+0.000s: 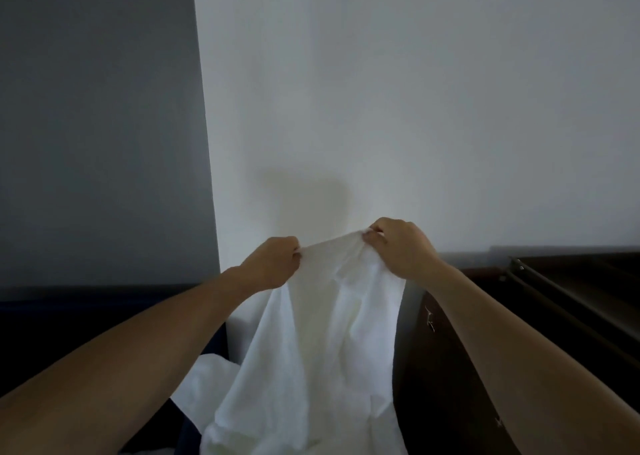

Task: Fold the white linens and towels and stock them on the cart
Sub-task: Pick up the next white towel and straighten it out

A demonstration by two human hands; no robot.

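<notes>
A white towel (322, 344) hangs in front of me, held up by its top edge. My left hand (272, 262) pinches the left end of that edge, fingers curled round the cloth. My right hand (398, 247) pinches the right end, a little higher and close to the left hand. The towel's lower part drapes down out of the frame at the bottom. More white linen (204, 382) lies bunched low on the left, behind my left forearm.
A white wall (415, 108) fills the view ahead, with a grey wall section (97, 125) to the left. A dark wooden cabinet (450, 368) with a metal rail (554, 288) stands at the right. A dark blue surface (69, 319) runs along the lower left.
</notes>
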